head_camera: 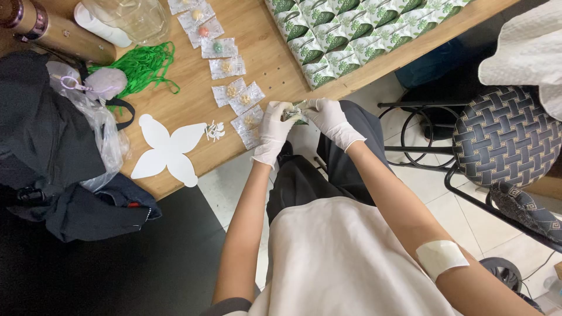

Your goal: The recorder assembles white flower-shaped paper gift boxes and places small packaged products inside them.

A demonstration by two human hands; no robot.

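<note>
The desk (281, 64) runs diagonally across the upper part of the frame, and along its upper right edge sits a packed block of green leaf-print boxes (339, 35), all folded up. In the left middle of the frame there's a flat white cutout (167, 149) with four petal-shaped flaps, lying unfolded near the desk's lower edge. A trail of small clear packets (231, 76) runs from the top centre down toward the hands, and a green string bundle (143, 67) lies up left.

Now the bit that matters: both gloved hands meet right at the desk's edge, about centre frame. The left hand (272, 131) and right hand (331, 120) are both pinched onto one small green box (295, 111), held between them just off the desk edge. So the box isn't away from either hand, it's in both, left hand on its left end, right hand on its right. Its long axis looks roughly left-to-right in the frame, tilted up a bit toward the right, though the fingers hide most of it, so I can't say which end is the open one.
</note>
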